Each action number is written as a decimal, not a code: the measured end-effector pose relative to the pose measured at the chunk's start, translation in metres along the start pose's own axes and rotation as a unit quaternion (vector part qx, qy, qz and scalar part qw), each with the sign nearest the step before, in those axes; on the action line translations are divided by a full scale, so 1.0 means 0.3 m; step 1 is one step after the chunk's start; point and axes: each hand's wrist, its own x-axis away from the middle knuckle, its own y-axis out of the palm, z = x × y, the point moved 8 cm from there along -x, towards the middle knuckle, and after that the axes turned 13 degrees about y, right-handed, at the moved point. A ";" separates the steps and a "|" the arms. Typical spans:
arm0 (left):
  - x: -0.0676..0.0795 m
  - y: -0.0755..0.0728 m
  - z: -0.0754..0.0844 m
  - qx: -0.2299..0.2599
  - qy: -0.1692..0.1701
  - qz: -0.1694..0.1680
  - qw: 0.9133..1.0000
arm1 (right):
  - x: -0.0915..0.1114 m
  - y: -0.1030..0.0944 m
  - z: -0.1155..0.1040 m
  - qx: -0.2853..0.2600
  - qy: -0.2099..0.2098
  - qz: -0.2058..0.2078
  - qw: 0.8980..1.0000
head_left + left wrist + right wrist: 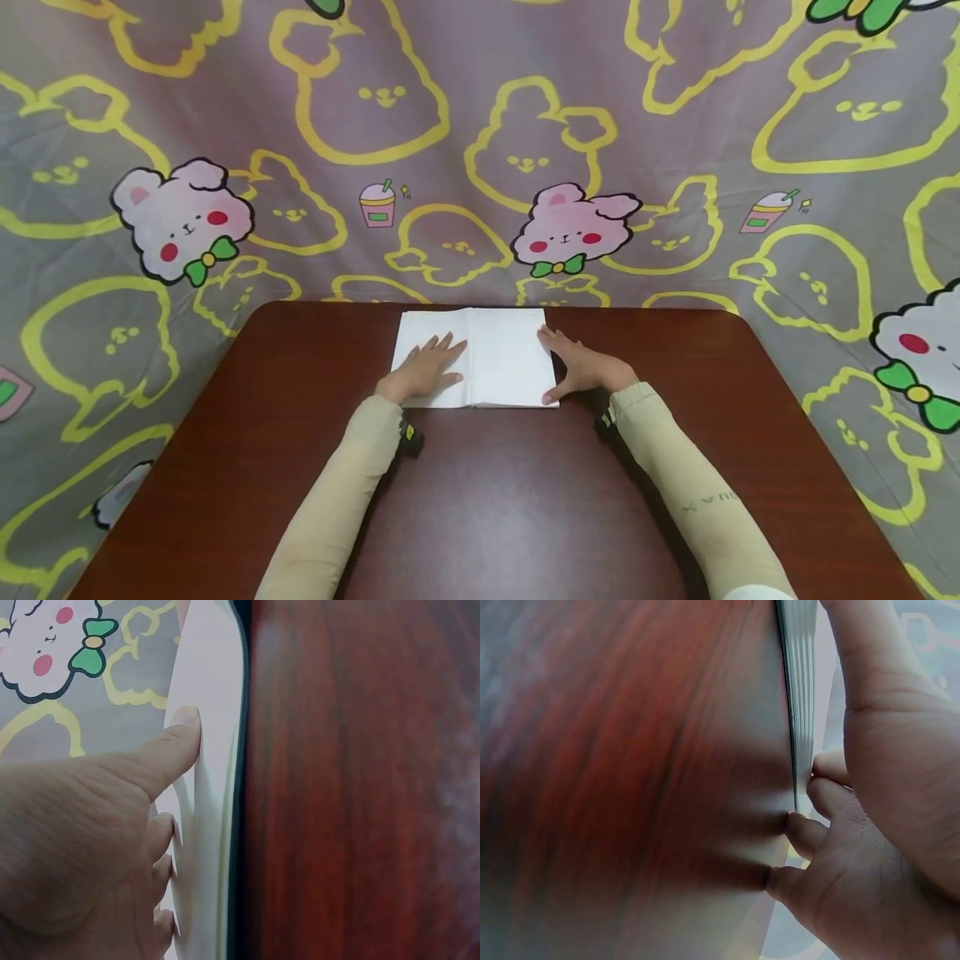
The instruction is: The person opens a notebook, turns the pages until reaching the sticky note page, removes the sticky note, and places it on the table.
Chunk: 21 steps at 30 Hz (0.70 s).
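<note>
A grey fabric curtain (450,179) printed with yellow animal outlines, white rabbit faces and lidded pink cups with straws hangs behind a glossy reddish-brown wooden tabletop (480,500). The person's arms, in pale beige sleeves (333,492), reach forward and angle inward over it. Near the tabletop's far edge, around the middle, an open book with blank-looking white pages (510,354) lies flat; the left wrist view shows its dark cover (238,787) beneath the pages. The left hand (426,368) rests palm down on the left page, fingers fanned toward the centre fold. The right hand (588,367) is spread along the book's right edge, thumb at the near corner, fingers farther up, a gap between them. A small black device (410,437) sits at the left wrist.
</note>
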 end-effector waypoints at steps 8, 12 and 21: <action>0.003 -0.004 -0.001 -0.013 -0.012 0.002 1.000 | -0.003 -0.005 -0.008 -0.001 -0.002 0.000 1.000; 0.007 -0.012 0.022 -0.027 -0.018 0.012 0.999 | -0.012 -0.001 -0.007 0.008 -0.002 -0.003 1.000; 0.015 -0.001 0.102 -0.038 0.012 0.062 0.997 | -0.001 -0.003 -0.010 0.007 0.002 -0.004 1.000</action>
